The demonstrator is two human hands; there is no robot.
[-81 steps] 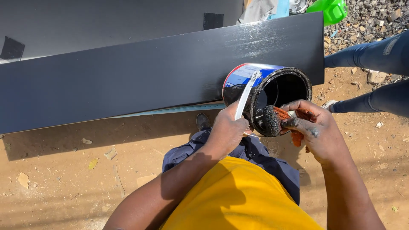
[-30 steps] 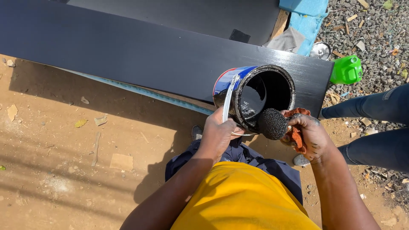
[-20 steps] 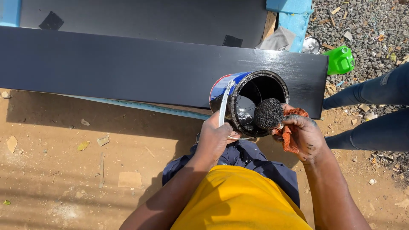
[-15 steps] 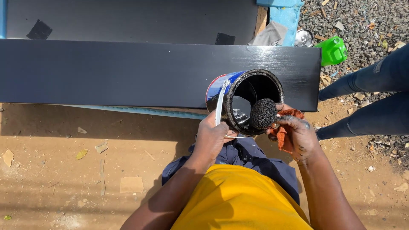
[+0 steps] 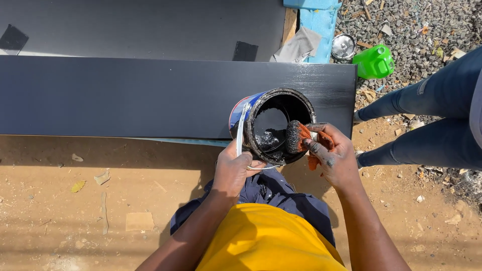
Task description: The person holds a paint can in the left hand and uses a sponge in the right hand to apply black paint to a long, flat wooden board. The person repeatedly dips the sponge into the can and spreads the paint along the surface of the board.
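Observation:
A tilted paint can [image 5: 261,108], blue and red outside and black with paint inside, is held over the edge of a long black-painted board [image 5: 125,95]. My left hand [image 5: 232,170] grips the can from below, beside its metal handle. My right hand [image 5: 334,155] holds an orange cloth pad [image 5: 297,138] whose tip is black with paint. The pad's tip sits inside the can's mouth against the rim.
A second dark board [image 5: 140,27] lies behind the first. A green plastic bottle [image 5: 374,61], a round metal lid [image 5: 343,46] and a grey rag [image 5: 299,46] lie on gravel at the upper right. Another person's legs in jeans [image 5: 432,120] stand at the right. Sandy ground below.
My right hand has pushed the paint-soaked pad from just outside the can's rim into its mouth. The can stays tilted in my left hand.

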